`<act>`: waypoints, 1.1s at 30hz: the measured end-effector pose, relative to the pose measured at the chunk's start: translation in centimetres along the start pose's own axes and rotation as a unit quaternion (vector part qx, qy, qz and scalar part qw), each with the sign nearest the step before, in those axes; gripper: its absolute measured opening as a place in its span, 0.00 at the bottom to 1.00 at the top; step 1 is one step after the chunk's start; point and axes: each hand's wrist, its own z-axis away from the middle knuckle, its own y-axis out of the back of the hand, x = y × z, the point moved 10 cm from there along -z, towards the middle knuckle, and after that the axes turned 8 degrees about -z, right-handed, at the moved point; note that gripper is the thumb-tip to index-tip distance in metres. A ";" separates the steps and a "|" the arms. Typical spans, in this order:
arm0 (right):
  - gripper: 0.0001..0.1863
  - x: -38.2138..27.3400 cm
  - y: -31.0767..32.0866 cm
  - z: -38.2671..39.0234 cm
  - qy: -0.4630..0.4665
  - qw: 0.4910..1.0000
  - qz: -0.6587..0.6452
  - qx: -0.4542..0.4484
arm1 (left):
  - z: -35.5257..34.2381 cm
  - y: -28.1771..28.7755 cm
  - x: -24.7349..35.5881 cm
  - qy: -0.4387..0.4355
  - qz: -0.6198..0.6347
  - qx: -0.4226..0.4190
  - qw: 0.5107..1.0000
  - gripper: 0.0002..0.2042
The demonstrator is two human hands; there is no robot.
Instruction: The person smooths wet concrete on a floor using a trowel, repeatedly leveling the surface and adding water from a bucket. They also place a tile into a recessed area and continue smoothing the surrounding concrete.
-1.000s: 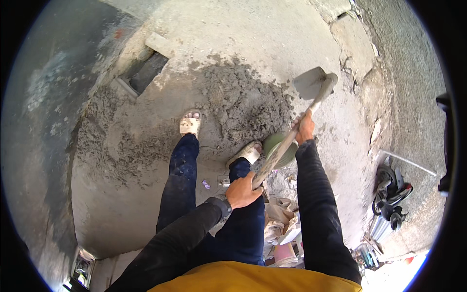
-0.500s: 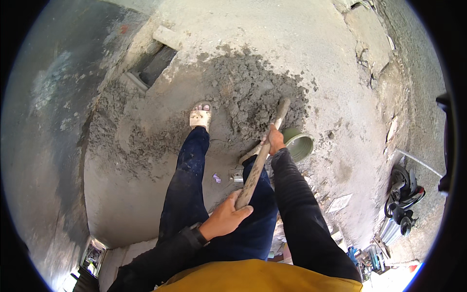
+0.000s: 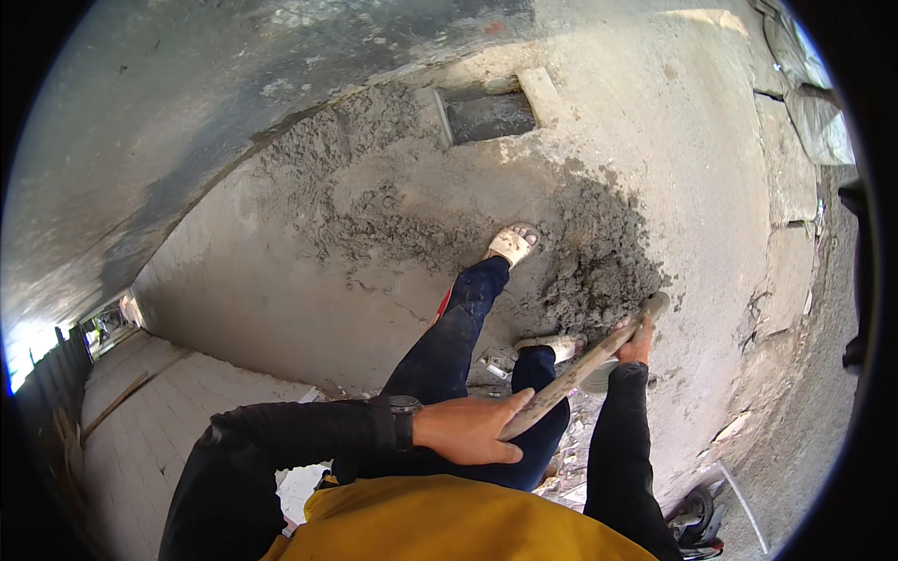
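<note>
A long wooden tool handle (image 3: 571,372), smeared with grey, slants across in front of my right leg. My right hand (image 3: 637,340) is wrapped round it close to its far, blunt end. Lower down, my left hand (image 3: 468,431) has the near end between thumb and fingers. No blade or tool head can be made out. Beyond the far end lies a heap of wet grey mortar (image 3: 603,245), dark and lumpy. My feet, in cream sandals (image 3: 511,246), stand at the heap's left and near edges.
A green bucket (image 3: 599,378) is mostly hidden behind the handle and my right arm. A rectangular pit (image 3: 490,118) opens in the floor near the wall (image 3: 178,140). More mortar (image 3: 355,210) is spread along the wall's foot. Part of a motorbike (image 3: 694,519) shows at the lower right.
My view has turned, so the pit and mortar appear farther right. Both hands keep hold of the handle, which now lies flatter across the picture.
</note>
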 end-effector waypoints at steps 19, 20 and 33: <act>0.11 19.7 -20.7 8.4 -0.081 0.990 -0.032 -0.113 | 11.0 15.5 -31.7 0.184 -0.342 0.185 0.903 0.23; 0.11 15.0 -18.6 5.9 -0.061 0.993 -0.038 -0.096 | 6.8 12.8 -27.9 0.102 -0.288 0.208 0.929 0.29; 0.23 -2.6 -10.6 -7.8 0.160 0.930 0.329 0.028 | -19.0 -1.9 -11.8 0.076 0.090 0.168 0.979 0.35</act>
